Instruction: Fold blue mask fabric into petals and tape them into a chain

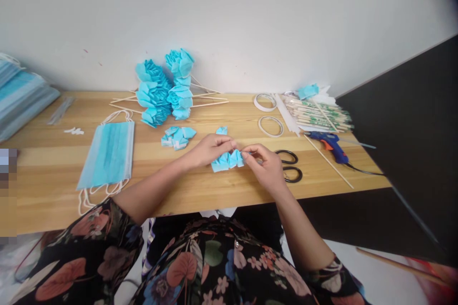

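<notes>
My left hand (212, 150) and my right hand (264, 164) meet over the table's front middle, fingers pinched. Between them is a pleated light-blue strip (223, 162) of mask-like fabric, gathered in folds. The right thumb and fingertips grip its right end; the left fingertips press at its upper edge, partly hiding it. Just behind lies a small blue piece (222, 130). To the left is a small heap of folded blue pieces (178, 137). Black-handled scissors (293, 175) lie beside my right hand, their blades hidden beneath it.
Blue fabric flowers on sticks (153, 93) lie at the back. Stacked face masks (107, 155) are on the left, with a bigger pile (21, 95) beyond. Tape rolls (271, 126), bundled sticks (315, 114), a loose stick (329, 162) and a corded blue glue gun (331, 145) occupy the right.
</notes>
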Motion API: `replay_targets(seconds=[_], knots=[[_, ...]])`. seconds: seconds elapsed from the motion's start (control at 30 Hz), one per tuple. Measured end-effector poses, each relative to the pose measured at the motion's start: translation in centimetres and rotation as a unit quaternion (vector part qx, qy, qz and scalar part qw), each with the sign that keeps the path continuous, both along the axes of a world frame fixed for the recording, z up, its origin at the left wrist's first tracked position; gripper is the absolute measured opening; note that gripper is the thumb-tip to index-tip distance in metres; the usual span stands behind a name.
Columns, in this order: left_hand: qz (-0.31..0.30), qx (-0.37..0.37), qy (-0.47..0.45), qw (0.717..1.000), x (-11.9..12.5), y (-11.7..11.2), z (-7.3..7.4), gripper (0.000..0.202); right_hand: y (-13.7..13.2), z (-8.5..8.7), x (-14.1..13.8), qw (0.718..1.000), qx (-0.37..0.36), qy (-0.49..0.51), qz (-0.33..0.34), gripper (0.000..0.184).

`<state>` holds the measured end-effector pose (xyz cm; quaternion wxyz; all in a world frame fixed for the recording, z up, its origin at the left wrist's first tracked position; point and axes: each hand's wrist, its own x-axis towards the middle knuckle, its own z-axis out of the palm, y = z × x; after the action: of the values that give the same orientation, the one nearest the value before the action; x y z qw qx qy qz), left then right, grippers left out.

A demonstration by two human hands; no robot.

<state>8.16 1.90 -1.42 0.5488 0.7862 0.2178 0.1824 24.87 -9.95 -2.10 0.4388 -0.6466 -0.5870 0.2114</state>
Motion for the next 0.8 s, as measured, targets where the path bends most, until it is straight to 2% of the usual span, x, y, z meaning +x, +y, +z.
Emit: replay_targets(seconds=[0.17, 0.3, 0.47, 0.63, 0.8], knots=[[0.017, -0.083, -0.016, 0.996, -0.2, 0.4, 0.3, 0.042, -0.5, -0.5, 0.8, 0.995, 0.000, 0.061, -0.082, 0.017], [0.017, -0.131, 0.014, 0.991, -0.2, 0.4, 0.2, 0.051, -1.0, -1.0, 1.8, 0.989, 0.000, 0.099, -0.107, 0.018], [-0.008, -0.164, 0.013, 0.986, -0.2, 0.6, 0.0, 0.046, -1.3, -1.5, 2.5, 0.984, 0.014, 0.104, -0.141, 0.018], [-0.010, -0.178, -0.011, 0.984, 0.1, 0.8, -1.3, 0.042, -1.6, -1.5, 2.6, 0.986, 0.013, 0.110, -0.126, 0.020], [0.017, -0.163, -0.008, 0.986, 0.3, 0.7, -1.9, 0.040, -1.8, -0.7, 2.8, 0.992, -0.005, 0.109, -0.066, 0.034]])
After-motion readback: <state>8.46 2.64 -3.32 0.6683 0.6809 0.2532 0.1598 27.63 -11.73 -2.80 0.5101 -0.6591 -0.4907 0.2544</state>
